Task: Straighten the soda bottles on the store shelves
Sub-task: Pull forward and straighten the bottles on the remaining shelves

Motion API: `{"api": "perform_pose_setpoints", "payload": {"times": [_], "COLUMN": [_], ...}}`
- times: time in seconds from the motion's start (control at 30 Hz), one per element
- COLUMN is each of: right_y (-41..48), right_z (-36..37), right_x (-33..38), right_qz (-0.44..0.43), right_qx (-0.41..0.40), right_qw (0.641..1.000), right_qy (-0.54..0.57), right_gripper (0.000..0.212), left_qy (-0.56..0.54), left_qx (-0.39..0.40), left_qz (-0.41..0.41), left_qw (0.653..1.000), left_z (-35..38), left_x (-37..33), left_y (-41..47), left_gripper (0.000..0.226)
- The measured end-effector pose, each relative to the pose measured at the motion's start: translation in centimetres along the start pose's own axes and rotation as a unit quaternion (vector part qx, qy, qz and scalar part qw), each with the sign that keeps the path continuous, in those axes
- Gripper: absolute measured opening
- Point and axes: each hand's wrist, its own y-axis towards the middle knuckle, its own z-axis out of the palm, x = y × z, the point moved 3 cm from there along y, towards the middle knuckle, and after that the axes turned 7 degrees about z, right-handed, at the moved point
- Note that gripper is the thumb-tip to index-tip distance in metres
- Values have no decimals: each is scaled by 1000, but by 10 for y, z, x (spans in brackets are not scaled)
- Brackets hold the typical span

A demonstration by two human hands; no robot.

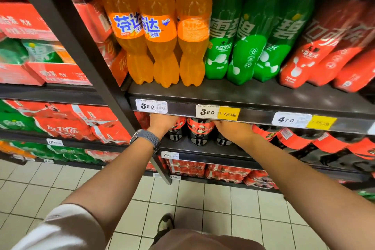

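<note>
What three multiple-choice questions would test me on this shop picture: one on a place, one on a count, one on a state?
1. Where do the left hand and right hand reach?
A. the green bottles
B. the dark cola bottles one shelf lower
C. the floor tiles

2. How many orange bottles stand in front?
A. two
B. five
C. three

3. How is the rightmost orange bottle turned?
A. small print forward
B. brand name forward
C. lying flat

Answers: 1 B, both hands go under the price strip beside the cola; 2 C, three stand side by side; 3 A, its label shows fine print, not its neighbours' blue name.
</note>
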Motion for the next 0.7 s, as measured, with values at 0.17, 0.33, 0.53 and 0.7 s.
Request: {"api": "perform_pose_setpoints", "payload": {"times": [0.17, 0.33, 0.53, 0.7], "right_y": [-45, -69, -69, -61], "right_z": [-26, -46, -48, -40], "right_x": [-56, -114, -126, -128], "right_qz": [-60, -41, -27, 44], "right_qx": [-226, -261, -214, -165], "right_qw": [966, 956, 973, 985], "right_qy": [-112, -126, -84, 11], "right_gripper": [13, 21, 25, 26], "left_qy": [272, 282, 299, 314], "left_qx": [-144, -131, -17, 16], "left_qz": [180, 293, 221, 161], "left_qw": [934, 904, 928, 935], "left_z": [26, 75, 113, 135], "left_x": [-30, -68, -123, -138], "left_y": [-44, -76, -56, -44], "left_gripper": [19, 33, 40, 39]}}
